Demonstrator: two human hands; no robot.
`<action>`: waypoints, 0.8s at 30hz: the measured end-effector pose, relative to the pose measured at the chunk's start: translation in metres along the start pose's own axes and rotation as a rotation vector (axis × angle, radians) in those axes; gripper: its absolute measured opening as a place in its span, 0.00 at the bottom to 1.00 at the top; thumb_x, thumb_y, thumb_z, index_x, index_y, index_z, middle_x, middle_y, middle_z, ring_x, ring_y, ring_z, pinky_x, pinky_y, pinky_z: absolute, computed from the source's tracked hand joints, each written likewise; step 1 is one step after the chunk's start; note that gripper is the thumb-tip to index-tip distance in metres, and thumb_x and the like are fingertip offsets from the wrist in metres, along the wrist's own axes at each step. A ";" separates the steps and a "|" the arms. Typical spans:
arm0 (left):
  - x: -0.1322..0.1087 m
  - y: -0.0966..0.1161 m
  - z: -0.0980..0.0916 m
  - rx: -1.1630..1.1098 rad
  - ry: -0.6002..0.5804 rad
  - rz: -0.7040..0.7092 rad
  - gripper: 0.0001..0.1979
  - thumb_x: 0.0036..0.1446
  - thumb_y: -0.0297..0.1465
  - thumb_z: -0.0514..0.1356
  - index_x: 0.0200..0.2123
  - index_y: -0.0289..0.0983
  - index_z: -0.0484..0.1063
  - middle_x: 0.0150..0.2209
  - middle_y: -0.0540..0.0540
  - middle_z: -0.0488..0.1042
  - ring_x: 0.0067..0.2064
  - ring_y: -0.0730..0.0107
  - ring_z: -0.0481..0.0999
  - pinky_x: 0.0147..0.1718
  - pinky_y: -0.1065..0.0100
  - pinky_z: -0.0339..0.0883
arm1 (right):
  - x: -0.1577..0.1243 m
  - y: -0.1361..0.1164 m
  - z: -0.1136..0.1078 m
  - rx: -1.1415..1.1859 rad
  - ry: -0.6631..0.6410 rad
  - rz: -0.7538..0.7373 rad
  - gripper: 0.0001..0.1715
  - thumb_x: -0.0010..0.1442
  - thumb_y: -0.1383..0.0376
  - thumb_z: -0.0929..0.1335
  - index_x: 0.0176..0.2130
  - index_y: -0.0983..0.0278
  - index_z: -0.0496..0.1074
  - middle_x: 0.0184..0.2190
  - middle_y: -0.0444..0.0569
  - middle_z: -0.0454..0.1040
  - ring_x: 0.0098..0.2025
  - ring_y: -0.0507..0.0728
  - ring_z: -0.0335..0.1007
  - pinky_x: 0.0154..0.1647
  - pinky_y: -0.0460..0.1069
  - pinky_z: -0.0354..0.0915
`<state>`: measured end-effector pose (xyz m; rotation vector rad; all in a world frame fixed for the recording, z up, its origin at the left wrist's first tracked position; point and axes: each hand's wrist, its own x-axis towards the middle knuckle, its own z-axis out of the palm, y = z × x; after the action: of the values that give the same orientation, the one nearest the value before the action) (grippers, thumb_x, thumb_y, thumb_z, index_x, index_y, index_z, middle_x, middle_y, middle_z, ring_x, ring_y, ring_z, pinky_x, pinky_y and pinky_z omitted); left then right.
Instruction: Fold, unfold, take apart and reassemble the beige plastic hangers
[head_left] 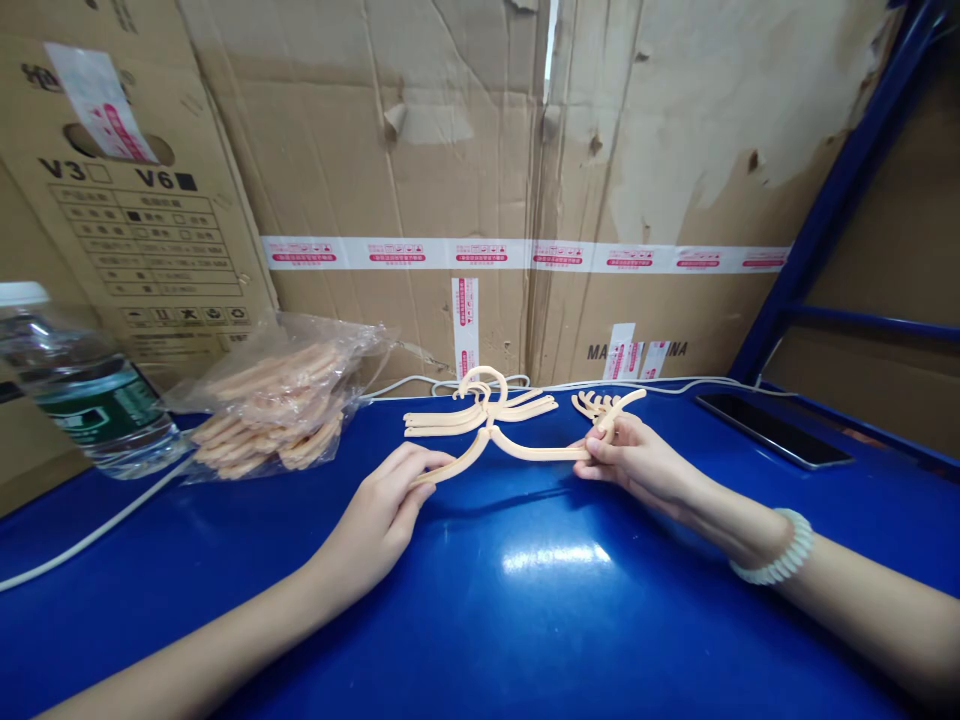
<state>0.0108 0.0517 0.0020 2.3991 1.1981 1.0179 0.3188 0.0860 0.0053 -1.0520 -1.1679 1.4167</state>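
A small peach plastic hanger (510,450) is held just above the blue table (525,600), one end in each hand. My left hand (386,505) pinches its left arm tip. My right hand (637,460) is closed on its right end together with a short peach piece that sticks up past the fingers. Behind the hanger lies a small stack of the same hangers (480,405) with hooks up. A few loose peach pieces (592,403) lie beside my right hand.
A clear plastic bag of peach hangers (277,405) lies at left, next to a water bottle (82,390). A white cable (90,535) runs along the table. A dark phone (772,428) rests at right. Cardboard boxes (450,150) wall the back.
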 end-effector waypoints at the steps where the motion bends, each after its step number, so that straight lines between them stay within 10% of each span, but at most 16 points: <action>1: 0.000 0.000 0.001 -0.002 0.006 -0.015 0.12 0.66 0.30 0.48 0.46 0.40 0.69 0.44 0.44 0.72 0.45 0.62 0.73 0.45 0.63 0.66 | -0.001 -0.001 0.001 0.005 -0.001 -0.010 0.18 0.48 0.69 0.77 0.27 0.63 0.64 0.28 0.45 0.74 0.27 0.52 0.74 0.36 0.49 0.77; 12: 0.006 -0.012 -0.018 0.070 -0.077 -0.041 0.09 0.63 0.32 0.52 0.41 0.40 0.71 0.38 0.47 0.72 0.37 0.66 0.72 0.38 0.66 0.67 | 0.006 -0.024 -0.019 0.019 -0.069 -0.115 0.15 0.51 0.57 0.75 0.36 0.64 0.76 0.34 0.48 0.75 0.28 0.51 0.68 0.25 0.45 0.68; 24: 0.008 -0.028 -0.036 0.275 -0.287 0.169 0.12 0.66 0.28 0.49 0.41 0.41 0.73 0.39 0.46 0.76 0.41 0.63 0.71 0.42 0.65 0.64 | 0.014 -0.046 -0.061 -0.783 -0.445 -0.174 0.15 0.52 0.57 0.74 0.35 0.65 0.80 0.30 0.49 0.78 0.29 0.54 0.71 0.32 0.48 0.66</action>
<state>-0.0277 0.0728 0.0165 2.7805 1.1062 0.5494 0.3833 0.1108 0.0403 -1.1278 -2.1928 1.0863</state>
